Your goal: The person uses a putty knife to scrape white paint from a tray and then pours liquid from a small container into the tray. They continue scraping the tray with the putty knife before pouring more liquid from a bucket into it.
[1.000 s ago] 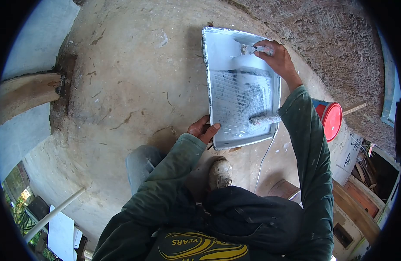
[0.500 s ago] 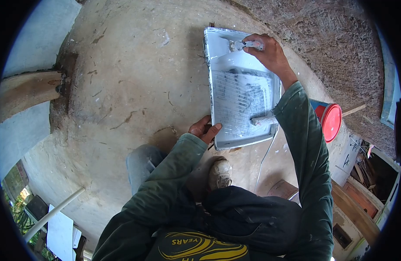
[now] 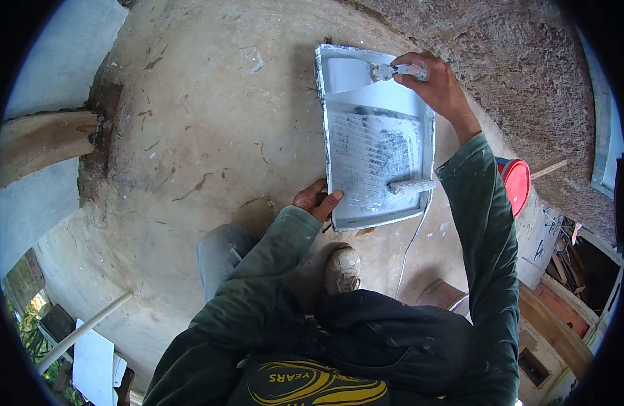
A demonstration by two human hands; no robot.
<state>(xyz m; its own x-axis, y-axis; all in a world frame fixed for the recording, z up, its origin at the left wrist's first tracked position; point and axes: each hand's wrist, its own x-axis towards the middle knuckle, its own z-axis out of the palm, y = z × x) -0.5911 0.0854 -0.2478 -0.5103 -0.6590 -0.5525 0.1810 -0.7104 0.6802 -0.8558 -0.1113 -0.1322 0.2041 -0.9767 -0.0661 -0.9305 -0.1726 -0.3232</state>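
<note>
A paint tray (image 3: 383,221) lies tilted to my view, with white paint pooled at its far end and a ribbed slope smeared with paint nearer me. My left hand (image 3: 319,200) is closed on the tray's near left edge, thumb on top. In my right hand (image 3: 434,84) is a paint-caked paintbrush (image 3: 408,70), gripped by its handle. Its head is at the white pool by the tray's far right side; the bristle tips are hard to make out. A small paint roller (image 3: 411,186) rests on the lower right of the slope, its thin wire handle hanging over the rim.
A red-lidded bucket (image 3: 517,187) stands right of the tray, partly behind my sleeve. Another bucket (image 3: 442,296) is by my right knee. My shoe (image 3: 343,269) is on the concrete floor (image 3: 210,135) just below the tray. A wooden post (image 3: 48,145) stands at left.
My right hand has moved the paintbrush rightward across the paint pool. My right sleeve has shifted right, uncovering more of the roller. My left hand stays on the tray edge.
</note>
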